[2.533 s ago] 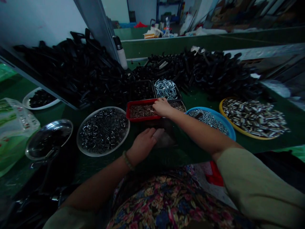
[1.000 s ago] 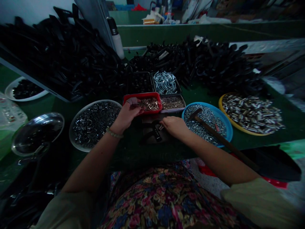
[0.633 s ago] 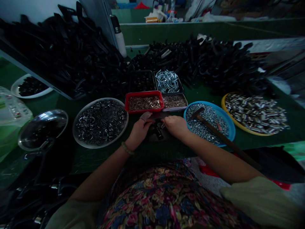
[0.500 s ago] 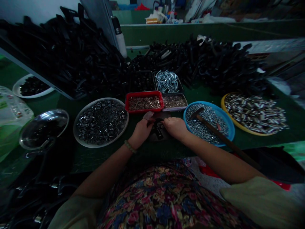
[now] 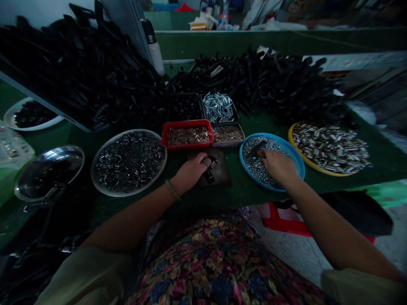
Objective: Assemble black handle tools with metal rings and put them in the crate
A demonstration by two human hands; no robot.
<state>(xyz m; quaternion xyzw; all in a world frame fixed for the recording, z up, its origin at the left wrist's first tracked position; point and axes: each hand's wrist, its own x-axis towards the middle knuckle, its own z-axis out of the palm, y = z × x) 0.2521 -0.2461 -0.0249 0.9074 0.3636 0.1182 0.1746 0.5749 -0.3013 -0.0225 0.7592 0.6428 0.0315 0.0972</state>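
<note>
My left hand (image 5: 193,170) is closed on a small black part with shiny metal (image 5: 210,171), pressing it to a flat dark plate (image 5: 224,176) on the green bench. Its exact kind is too dark to make out. A beaded bracelet (image 5: 172,190) circles that wrist. My right hand (image 5: 281,168) is wrapped round the handle of a hammer (image 5: 257,148), close behind its head. The hammer lies over a blue tray (image 5: 301,171) full of small silvery pieces. Most of its handle is hidden by my hand and forearm.
Behind the plate stand a red tray (image 5: 163,136) of small pins and a tray of longer screws (image 5: 218,107). A plate of metal rings (image 5: 129,163) and a steel pan (image 5: 49,173) lie left. A yellow tray (image 5: 291,134) of metal cylinders lies right. Black parts (image 5: 280,84) pile behind.
My right hand has left the black part, moved right to the blue tray and taken hold of the hammer. My left hand stays at the part. The view has shifted slightly.
</note>
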